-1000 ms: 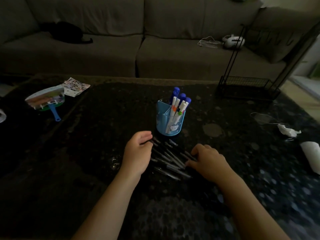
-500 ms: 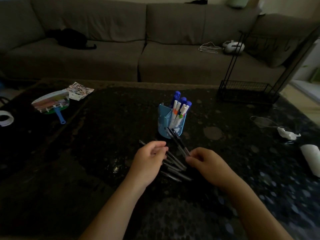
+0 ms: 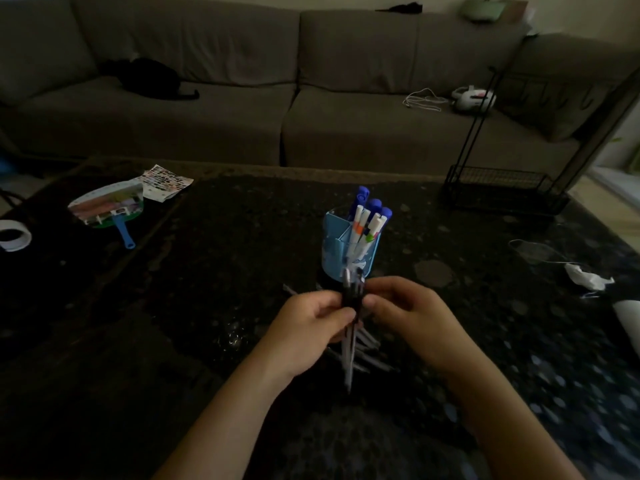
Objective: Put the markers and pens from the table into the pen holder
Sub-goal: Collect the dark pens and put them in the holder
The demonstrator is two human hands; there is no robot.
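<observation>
No text, label, brand, number or sign can be read. A white printed figure is seen on the front of the blue pen holder (image 3: 349,251), just beyond the hands, but no letters can be made out in it. The sheet of small coloured squares (image 3: 166,181), far off to the left of the hands, is covered in print too small and dim to be read.

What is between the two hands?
In the head view, a bunch of dark pens stands upright between the left hand and right hand, both holding it.
</observation>
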